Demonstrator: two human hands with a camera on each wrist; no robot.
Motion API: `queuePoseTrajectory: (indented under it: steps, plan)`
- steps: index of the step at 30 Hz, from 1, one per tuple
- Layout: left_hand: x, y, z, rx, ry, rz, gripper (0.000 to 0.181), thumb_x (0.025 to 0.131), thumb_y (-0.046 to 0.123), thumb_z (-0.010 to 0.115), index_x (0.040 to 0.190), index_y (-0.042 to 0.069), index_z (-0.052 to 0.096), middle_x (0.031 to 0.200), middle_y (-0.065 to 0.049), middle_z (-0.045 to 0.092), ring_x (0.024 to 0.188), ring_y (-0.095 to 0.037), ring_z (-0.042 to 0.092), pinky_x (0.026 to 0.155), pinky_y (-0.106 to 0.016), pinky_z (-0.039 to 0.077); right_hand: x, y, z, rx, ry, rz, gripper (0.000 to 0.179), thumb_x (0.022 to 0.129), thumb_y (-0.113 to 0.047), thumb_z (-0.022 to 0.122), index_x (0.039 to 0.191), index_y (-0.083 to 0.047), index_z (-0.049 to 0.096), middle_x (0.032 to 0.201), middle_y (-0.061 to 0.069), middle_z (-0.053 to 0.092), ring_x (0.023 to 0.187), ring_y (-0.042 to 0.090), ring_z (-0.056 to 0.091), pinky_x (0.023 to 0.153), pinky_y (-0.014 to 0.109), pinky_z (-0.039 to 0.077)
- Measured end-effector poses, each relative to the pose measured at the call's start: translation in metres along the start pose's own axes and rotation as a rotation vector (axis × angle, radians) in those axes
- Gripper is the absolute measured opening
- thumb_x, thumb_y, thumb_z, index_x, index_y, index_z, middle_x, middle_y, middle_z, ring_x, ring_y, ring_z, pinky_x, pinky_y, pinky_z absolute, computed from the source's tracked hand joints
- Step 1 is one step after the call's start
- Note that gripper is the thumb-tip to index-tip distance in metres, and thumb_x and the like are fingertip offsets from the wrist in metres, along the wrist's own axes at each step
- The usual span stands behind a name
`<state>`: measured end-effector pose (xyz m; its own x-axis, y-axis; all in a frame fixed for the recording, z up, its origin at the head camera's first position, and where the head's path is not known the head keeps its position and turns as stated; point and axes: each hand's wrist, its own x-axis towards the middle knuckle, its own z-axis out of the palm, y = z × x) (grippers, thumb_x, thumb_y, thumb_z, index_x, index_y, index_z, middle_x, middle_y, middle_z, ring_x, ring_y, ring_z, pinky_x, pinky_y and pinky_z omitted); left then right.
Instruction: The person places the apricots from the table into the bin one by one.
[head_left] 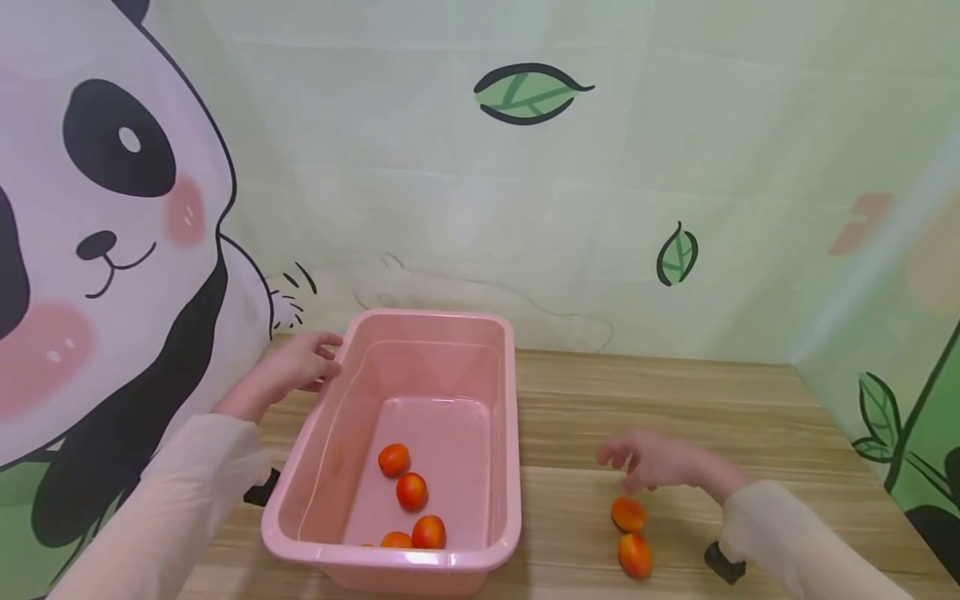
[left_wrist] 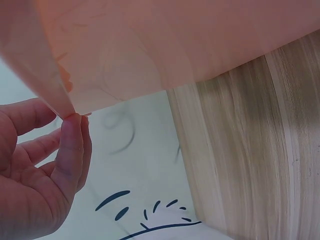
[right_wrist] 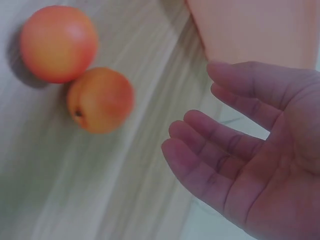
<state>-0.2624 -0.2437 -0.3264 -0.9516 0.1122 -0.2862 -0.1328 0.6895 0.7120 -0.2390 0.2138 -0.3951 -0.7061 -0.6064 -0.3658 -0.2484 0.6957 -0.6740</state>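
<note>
A pink plastic basin [head_left: 390,557] stands on the wooden table, with several orange-red, apricot-like fruits [head_left: 412,492] lying on its floor. At the basin's far left side, my left hand [head_left: 300,362] pinches the rim between thumb and fingers, as the left wrist view shows at the basin's edge [left_wrist: 150,50]. To the right of the basin, my right hand [head_left: 652,461] hovers over the table, fingers loosely bent and holding nothing. Just nearer to me than that hand, two more such fruits [head_left: 628,515] lie touching; the right wrist view shows a dark stem dimple on one fruit [right_wrist: 100,100].
Behind the wooden table [head_left: 675,392] hangs a pale green cloth [head_left: 420,167] with printed leaves, and a large printed panda [head_left: 150,275] on the left. A black wrist device [head_left: 725,562] is visible by the right sleeve, another [head_left: 262,488] by the left.
</note>
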Motion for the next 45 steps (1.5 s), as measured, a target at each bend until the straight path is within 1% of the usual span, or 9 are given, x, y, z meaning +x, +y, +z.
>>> queuePoseTrajectory:
  steps: [3, 6, 8, 14, 21, 28, 33, 41, 45]
  plan:
    - [0.0, 0.0, 0.0, 0.003, 0.003, 0.0, 0.05, 0.088, 0.008, 0.045, 0.133, -0.005, 0.027, 0.124, -0.028, 0.043, 0.099, -0.031, 0.055, 0.084, -0.041, 0.049, 0.0, 0.008, 0.006, 0.031, 0.009, 0.017, 0.038, 0.07, 0.001, 0.06, 0.107, 0.0, 0.055, 0.101, 0.019, 0.052, 0.073, 0.019, 0.051, 0.047, 0.024, 0.041]
    - [0.0, 0.0, 0.0, 0.004, 0.002, -0.001, 0.05, 0.088, 0.008, 0.045, 0.134, -0.005, 0.027, 0.124, -0.028, 0.043, 0.1, -0.031, 0.055, 0.084, -0.041, 0.049, -0.001, 0.015, 0.011, 0.042, 0.025, 0.017, 0.038, 0.068, 0.001, 0.062, 0.106, 0.001, 0.055, 0.099, 0.019, 0.052, 0.075, 0.018, 0.052, 0.046, 0.024, 0.041]
    - [-0.001, 0.0, 0.0, 0.005, 0.0, -0.001, 0.05, 0.088, 0.008, 0.045, 0.134, -0.005, 0.027, 0.124, -0.028, 0.043, 0.1, -0.032, 0.055, 0.084, -0.041, 0.049, -0.001, 0.019, 0.014, 0.034, 0.032, 0.021, 0.038, 0.068, 0.0, 0.063, 0.105, 0.001, 0.055, 0.098, 0.019, 0.052, 0.071, 0.018, 0.052, 0.046, 0.024, 0.041]
    - [-0.001, 0.0, 0.0, 0.008, 0.001, 0.002, 0.05, 0.088, 0.008, 0.045, 0.133, -0.005, 0.028, 0.124, -0.028, 0.043, 0.101, -0.032, 0.055, 0.084, -0.041, 0.049, -0.002, 0.025, 0.021, 0.044, 0.033, 0.066, 0.039, 0.067, -0.001, 0.065, 0.104, -0.001, 0.056, 0.099, 0.017, 0.052, 0.065, 0.017, 0.049, 0.047, 0.024, 0.042]
    - [0.0, 0.0, 0.0, 0.002, 0.003, 0.004, 0.05, 0.088, 0.008, 0.045, 0.133, -0.005, 0.027, 0.124, -0.027, 0.044, 0.1, -0.031, 0.055, 0.083, -0.04, 0.05, -0.003, 0.03, 0.029, 0.063, 0.024, 0.085, 0.038, 0.065, 0.0, 0.065, 0.103, -0.001, 0.058, 0.094, 0.013, 0.054, 0.07, 0.018, 0.049, 0.051, 0.029, 0.044]
    - [0.0, 0.001, 0.0, -0.005, -0.002, 0.009, 0.05, 0.088, 0.007, 0.045, 0.133, -0.006, 0.027, 0.123, -0.028, 0.043, 0.099, -0.031, 0.055, 0.083, -0.04, 0.05, -0.002, 0.036, 0.031, 0.059, 0.007, 0.028, 0.035, 0.065, 0.002, 0.063, 0.099, 0.001, 0.058, 0.086, 0.009, 0.055, 0.072, 0.017, 0.049, 0.051, 0.028, 0.046]
    - [-0.001, 0.0, 0.0, -0.006, -0.003, 0.006, 0.05, 0.089, 0.007, 0.045, 0.133, -0.006, 0.027, 0.124, -0.028, 0.043, 0.1, -0.031, 0.054, 0.084, -0.04, 0.05, -0.001, 0.037, 0.032, 0.048, 0.005, 0.009, 0.035, 0.064, 0.003, 0.063, 0.099, 0.004, 0.059, 0.085, 0.01, 0.057, 0.073, 0.017, 0.049, 0.052, 0.025, 0.047]
    - [0.0, 0.0, 0.0, -0.013, 0.002, 0.004, 0.049, 0.088, 0.007, 0.046, 0.132, -0.006, 0.029, 0.123, -0.027, 0.044, 0.097, -0.03, 0.056, 0.082, -0.039, 0.05, 0.0, 0.037, 0.026, -0.058, 0.015, -0.054, 0.039, 0.06, 0.0, 0.063, 0.099, 0.006, 0.06, 0.089, 0.007, 0.062, 0.075, 0.013, 0.05, 0.064, 0.022, 0.044]
    - [-0.001, 0.001, 0.0, -0.011, -0.005, 0.002, 0.049, 0.089, 0.007, 0.045, 0.133, -0.005, 0.028, 0.124, -0.027, 0.043, 0.1, -0.031, 0.055, 0.084, -0.04, 0.05, -0.001, 0.03, 0.021, -0.091, 0.027, -0.07, 0.038, 0.06, 0.001, 0.063, 0.098, 0.008, 0.061, 0.086, 0.007, 0.063, 0.073, 0.012, 0.05, 0.062, 0.021, 0.044]
